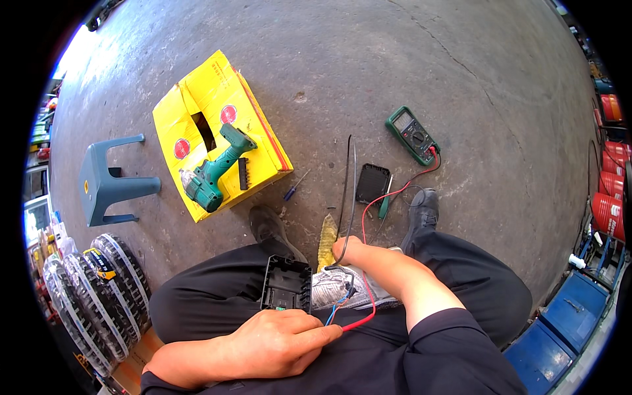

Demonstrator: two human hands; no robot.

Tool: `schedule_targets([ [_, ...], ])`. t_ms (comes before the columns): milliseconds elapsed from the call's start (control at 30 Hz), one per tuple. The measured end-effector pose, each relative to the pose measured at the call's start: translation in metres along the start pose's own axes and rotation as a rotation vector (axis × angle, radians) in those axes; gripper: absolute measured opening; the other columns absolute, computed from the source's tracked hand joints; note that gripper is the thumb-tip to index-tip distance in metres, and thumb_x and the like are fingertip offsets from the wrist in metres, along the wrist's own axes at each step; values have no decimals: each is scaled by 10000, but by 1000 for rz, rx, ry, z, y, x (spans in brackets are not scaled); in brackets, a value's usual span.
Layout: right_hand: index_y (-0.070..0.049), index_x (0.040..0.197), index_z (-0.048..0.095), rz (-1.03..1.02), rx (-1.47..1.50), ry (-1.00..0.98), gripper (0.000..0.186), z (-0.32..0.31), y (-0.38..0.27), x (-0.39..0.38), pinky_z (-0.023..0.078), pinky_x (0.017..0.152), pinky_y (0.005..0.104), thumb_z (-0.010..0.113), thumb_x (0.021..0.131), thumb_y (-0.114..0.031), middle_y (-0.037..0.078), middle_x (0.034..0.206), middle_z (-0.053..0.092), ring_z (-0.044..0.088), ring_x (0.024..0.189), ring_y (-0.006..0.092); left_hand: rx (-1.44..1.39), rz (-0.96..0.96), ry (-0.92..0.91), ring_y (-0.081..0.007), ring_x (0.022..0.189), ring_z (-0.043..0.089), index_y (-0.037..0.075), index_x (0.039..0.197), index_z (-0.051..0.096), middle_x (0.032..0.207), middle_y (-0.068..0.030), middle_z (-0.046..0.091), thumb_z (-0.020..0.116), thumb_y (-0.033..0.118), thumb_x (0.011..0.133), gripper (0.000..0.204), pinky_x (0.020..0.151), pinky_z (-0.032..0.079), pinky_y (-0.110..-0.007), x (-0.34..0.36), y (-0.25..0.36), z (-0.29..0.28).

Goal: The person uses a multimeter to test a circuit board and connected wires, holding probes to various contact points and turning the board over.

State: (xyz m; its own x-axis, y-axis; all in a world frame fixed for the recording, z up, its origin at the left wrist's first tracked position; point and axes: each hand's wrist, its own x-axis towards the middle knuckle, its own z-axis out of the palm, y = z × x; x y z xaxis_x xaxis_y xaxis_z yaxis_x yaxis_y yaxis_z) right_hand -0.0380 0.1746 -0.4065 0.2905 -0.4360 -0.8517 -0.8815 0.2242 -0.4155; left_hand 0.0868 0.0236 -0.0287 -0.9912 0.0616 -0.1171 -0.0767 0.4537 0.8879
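Observation:
My left hand (280,342) is closed on a red test probe (359,322), resting low against my lap. Just beyond its knuckles an open black plastic housing (286,282) lies on my leg, with a bit of green inside at the near edge. Thin blue and other wires (339,308) run beside the probe tip. My right hand (349,250) is curled next to a yellow textured strip (326,242) and a black cable (353,191); whatever its fingers hold is hidden. Between the hands lies a silvery wrapped bundle (329,289). The red lead runs to a green multimeter (413,135).
A teal cordless power tool (214,171) and a black toothed part (243,174) lie on a yellow box (217,85). Screwdrivers (386,206) and a black cover (373,184) are on the floor. A blue stool (105,184), wrapped tyres (99,296) and blue bins (559,322) flank me.

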Motion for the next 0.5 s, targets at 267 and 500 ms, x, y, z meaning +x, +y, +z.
schedule_targets([
  [267, -53, 1062, 808, 15, 13, 3, 299, 2, 1, 1, 594, 886, 466, 649, 860, -207, 190, 1141, 767, 733, 1103, 350, -1, 4, 4, -218, 738, 723, 39, 1110, 736, 845, -62, 719, 761, -11, 770, 345, 630, 595, -332, -1, 0, 0],
  [500, -72, 1170, 790, 31, 40, -21, 345, -6, -1, -9, 593, 905, 463, 689, 852, -164, 171, 1229, 751, 730, 1143, 321, -11, 22, 30, -249, 753, 710, 49, 1169, 686, 841, -68, 684, 740, 18, 802, 372, 630, 596, -362, -2, -2, -1],
])
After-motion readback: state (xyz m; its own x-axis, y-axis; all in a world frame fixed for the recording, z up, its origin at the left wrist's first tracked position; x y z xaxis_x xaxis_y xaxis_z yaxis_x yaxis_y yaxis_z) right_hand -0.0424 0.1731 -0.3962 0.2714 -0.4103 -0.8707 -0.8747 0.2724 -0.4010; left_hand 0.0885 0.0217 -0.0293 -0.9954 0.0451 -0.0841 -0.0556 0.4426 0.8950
